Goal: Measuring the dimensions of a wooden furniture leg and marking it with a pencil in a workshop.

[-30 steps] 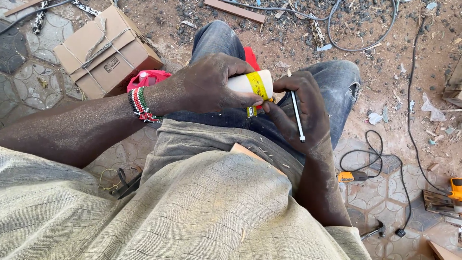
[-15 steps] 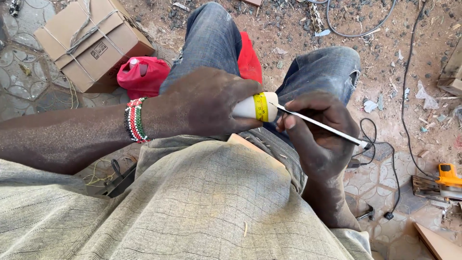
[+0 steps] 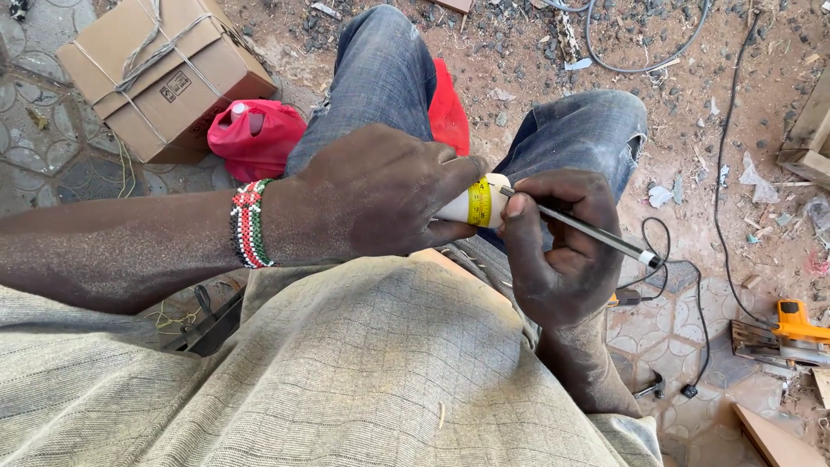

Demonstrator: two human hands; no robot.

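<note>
Both hands busy: your left hand grips the pale piece wrapped in yellow tape measure; right hand pinches a pencil against it.

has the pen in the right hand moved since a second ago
Yes. The pen stood upright in the right hand before; now it lies slanted, tip against the white piece, far end toward the orange tool.

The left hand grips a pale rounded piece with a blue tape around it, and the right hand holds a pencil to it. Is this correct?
Not fully. The head view shows the tape around the pale rounded piece is yellow, not blue. The rest holds: the left hand grips the piece, and the right hand holds a pencil with its tip against it.
</note>
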